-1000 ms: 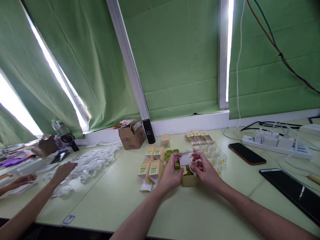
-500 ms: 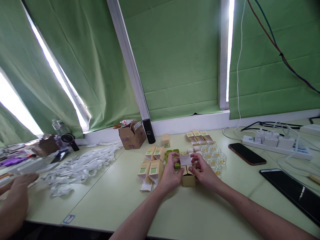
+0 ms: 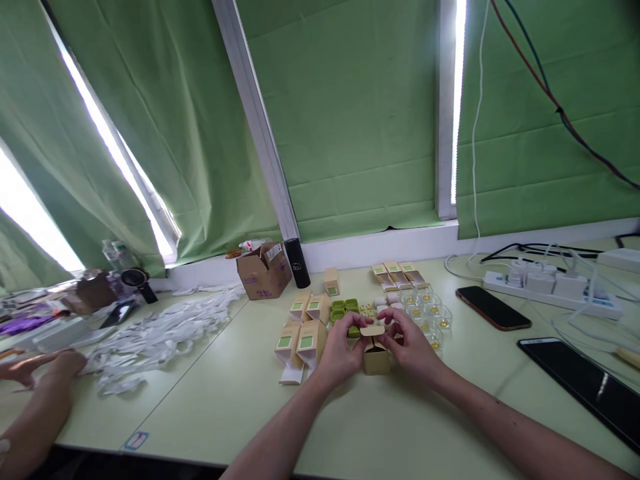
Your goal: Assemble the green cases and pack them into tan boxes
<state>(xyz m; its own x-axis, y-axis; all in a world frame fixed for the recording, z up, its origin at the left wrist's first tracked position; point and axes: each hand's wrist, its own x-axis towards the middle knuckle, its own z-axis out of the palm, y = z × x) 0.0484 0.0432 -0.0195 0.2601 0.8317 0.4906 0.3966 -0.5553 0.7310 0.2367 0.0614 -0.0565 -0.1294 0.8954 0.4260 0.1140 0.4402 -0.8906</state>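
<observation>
Head view: hands [image 3: 374,343] pinch the box's [image 3: 377,362] flap, green pieces [image 3: 345,306] just behind.

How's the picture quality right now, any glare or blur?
Head view: window gaps beside the green blinds are blown out white; the dark tablet shows a bright reflection; wide-angle stretching tilts the left window frames; fine print on the small boxes is unreadable.

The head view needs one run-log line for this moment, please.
left hand: at lid flap | right hand: at lid flap | small box: upright, not fully closed | green pieces: beyond box
</observation>
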